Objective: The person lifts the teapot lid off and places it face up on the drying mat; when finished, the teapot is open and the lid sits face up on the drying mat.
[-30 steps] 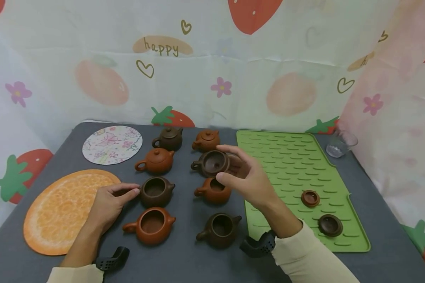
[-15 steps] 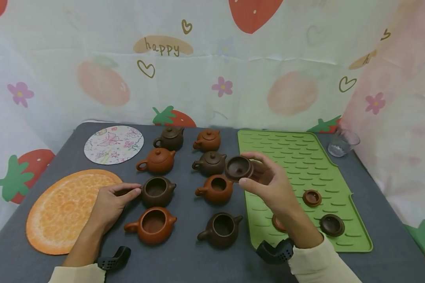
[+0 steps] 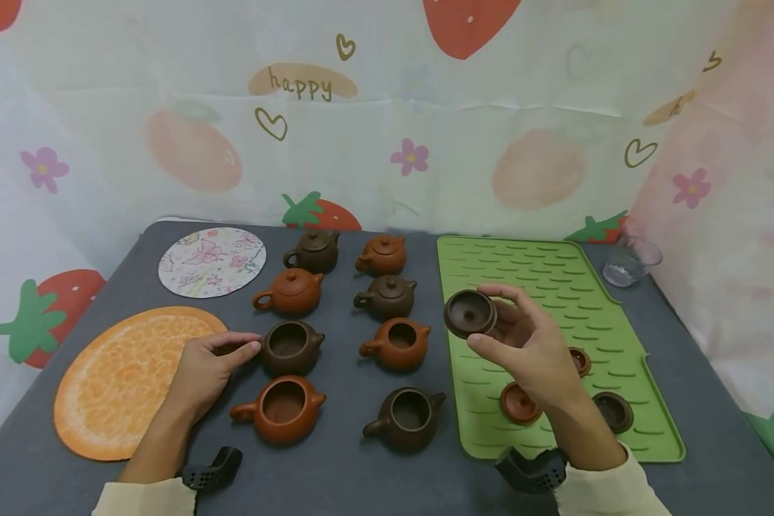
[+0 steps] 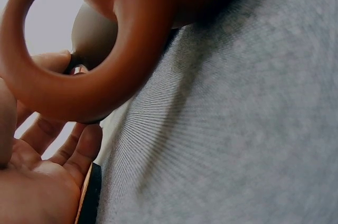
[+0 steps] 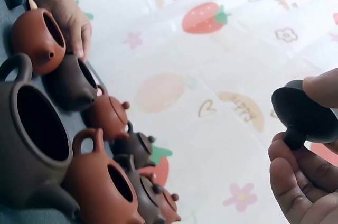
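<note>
My left hand point(image 3: 205, 374) pinches the handle of a dark brown lidless teapot point(image 3: 272, 364), which stands on the grey cloth. In the left wrist view, the hand point(image 4: 47, 176) is partly hidden behind the handle of a reddish teapot point(image 4: 134, 65). Held between thumb and fingers of my right hand point(image 3: 537, 351) is a dark lid point(image 3: 459, 315), its inner side up, above the left part of the green mat point(image 3: 484, 387). The right wrist view shows that lid point(image 5: 298, 109) in the right hand point(image 5: 311, 182), its knob pointing down against a finger.
Several other teapots stand in two columns, the four at the back lidded; reddish point(image 3: 282, 424) and dark point(image 3: 408, 433) lidless ones are in front. Reddish point(image 3: 517, 407) and dark point(image 3: 619, 414) lids lie on the mat. A glass point(image 3: 628, 266) stands back right; round orange point(image 3: 112, 387) and floral point(image 3: 211, 264) mats lie left.
My right hand has carried the dark lid rightward from above the dark lidded teapot in the right column to above the mat. The left hand keeps its hold on the handle.
</note>
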Motion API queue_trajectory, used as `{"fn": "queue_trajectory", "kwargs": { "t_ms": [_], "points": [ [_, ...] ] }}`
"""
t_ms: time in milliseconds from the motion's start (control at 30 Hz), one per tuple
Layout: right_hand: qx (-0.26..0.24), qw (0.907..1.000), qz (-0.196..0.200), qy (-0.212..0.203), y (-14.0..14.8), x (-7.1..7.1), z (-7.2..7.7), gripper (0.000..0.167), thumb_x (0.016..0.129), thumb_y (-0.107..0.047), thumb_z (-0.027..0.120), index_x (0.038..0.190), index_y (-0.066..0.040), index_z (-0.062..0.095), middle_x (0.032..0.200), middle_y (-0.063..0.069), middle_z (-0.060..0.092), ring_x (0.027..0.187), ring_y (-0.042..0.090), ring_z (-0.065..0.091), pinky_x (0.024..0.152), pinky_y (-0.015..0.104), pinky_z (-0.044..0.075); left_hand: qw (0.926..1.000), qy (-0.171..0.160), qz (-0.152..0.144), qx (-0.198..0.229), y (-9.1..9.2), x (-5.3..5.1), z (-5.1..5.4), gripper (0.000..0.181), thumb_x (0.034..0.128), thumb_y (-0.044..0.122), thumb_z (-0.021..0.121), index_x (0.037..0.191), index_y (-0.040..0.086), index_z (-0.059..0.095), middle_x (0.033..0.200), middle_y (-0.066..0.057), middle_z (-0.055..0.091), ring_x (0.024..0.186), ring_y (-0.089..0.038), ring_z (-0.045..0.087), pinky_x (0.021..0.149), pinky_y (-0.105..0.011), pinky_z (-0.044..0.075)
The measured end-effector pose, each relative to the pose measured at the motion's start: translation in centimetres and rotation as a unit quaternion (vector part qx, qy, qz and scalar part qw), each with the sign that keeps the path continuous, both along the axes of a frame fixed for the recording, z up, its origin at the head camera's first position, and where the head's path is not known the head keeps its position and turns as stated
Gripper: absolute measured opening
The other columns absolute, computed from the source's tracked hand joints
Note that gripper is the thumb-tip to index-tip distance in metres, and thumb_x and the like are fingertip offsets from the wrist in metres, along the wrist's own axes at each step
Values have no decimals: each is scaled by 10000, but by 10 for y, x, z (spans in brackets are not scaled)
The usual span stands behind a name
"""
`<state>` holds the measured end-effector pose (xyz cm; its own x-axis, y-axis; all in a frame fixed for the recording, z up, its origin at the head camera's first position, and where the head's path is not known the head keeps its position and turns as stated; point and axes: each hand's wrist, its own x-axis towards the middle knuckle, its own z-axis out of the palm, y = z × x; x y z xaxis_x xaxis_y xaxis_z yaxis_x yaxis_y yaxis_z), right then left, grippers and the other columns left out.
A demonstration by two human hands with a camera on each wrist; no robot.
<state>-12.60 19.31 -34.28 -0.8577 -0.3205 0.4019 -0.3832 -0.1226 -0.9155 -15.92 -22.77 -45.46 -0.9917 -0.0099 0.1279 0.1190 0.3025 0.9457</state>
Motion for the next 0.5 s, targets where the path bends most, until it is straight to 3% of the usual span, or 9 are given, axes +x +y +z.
{"fn": "queue_trajectory", "kwargs": {
  "t_ms": [100,333,500],
  "points": [
    [9,9999,-84,83,5,0,-1,534,866,186,578,1361,63,422,1182,223,569,1005,247,622,776,293,514,10000,6,-3,34,0,0,0,307,890,209,730,1055,-50,720,935,-46,715,848,-112,610,674,-216,481],
    [279,9983,-482,153,23,1,-9,620,882,189,561,1447,-8,398,1182,193,562,984,216,610,757,270,504,10000,-53,4,18,0,2,0,303,891,215,728,1051,-42,724,946,-67,712,860,-122,612,682,-221,483],
    [280,9965,-673,414,34,-1,-16,603,862,230,546,1423,57,407,1173,200,566,1005,203,594,762,251,484,10000,-53,33,7,0,1,1,306,890,217,730,1048,-45,723,940,-58,712,853,-119,610,677,-220,482]
  ]
}}
